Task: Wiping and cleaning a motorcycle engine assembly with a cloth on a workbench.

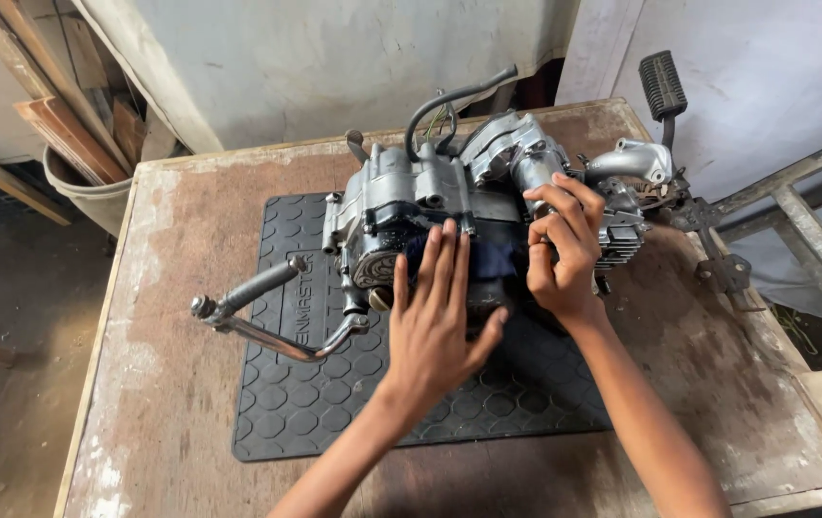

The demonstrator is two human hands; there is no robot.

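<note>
A grey motorcycle engine [401, 197] lies on a black rubber mat [325, 393] on a worn wooden table [171, 345]. A dark blue cloth [493, 254] is draped over the engine's near side. My left hand [435, 312] presses flat on the cloth and casing, fingers spread. My right hand [564, 245] curls around the engine's right part next to the finned cylinder [622, 235], fingers bent on the metal. A chrome kick lever [248, 312] sticks out to the left. A black hose [449, 101] arcs over the top.
A pedal with a black rubber pad [662, 84] rises at the right rear. A metal frame [804, 206] stands beyond the table's right edge. A bucket with wooden planks [85, 168] sits on the floor at the left rear.
</note>
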